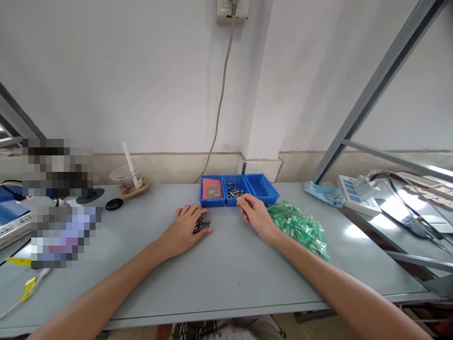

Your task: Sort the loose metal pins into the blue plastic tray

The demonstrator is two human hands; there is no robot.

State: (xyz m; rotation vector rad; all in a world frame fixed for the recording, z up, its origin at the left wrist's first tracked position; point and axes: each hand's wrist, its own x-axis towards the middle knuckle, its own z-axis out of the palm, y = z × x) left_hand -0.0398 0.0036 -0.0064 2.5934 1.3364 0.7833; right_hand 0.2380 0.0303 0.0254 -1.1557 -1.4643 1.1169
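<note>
My left hand (184, 230) lies on the grey table, fingers spread and curved beside a small heap of dark metal pieces that look like screws (203, 224). The heap sits between its thumb and fingers. At the front of the middle blue bin (230, 202) is my right hand (255, 213), closed with thumb and forefinger pinched together. Whatever is in that pinch is too small to make out. More of the screw-like metal pieces (234, 191) lie inside this middle bin. A heap of green plastic packets (299, 227) rests beside my right wrist, partly hidden by it.
Flanking the middle bin are a left blue bin (213, 203) with a pink packet (211, 186) and a right blue bin (262, 188). A cup with a straw (127, 175) and a black disc (113, 204) stand left. Rightward are a light-blue packet (323, 192) and a power strip (357, 194).
</note>
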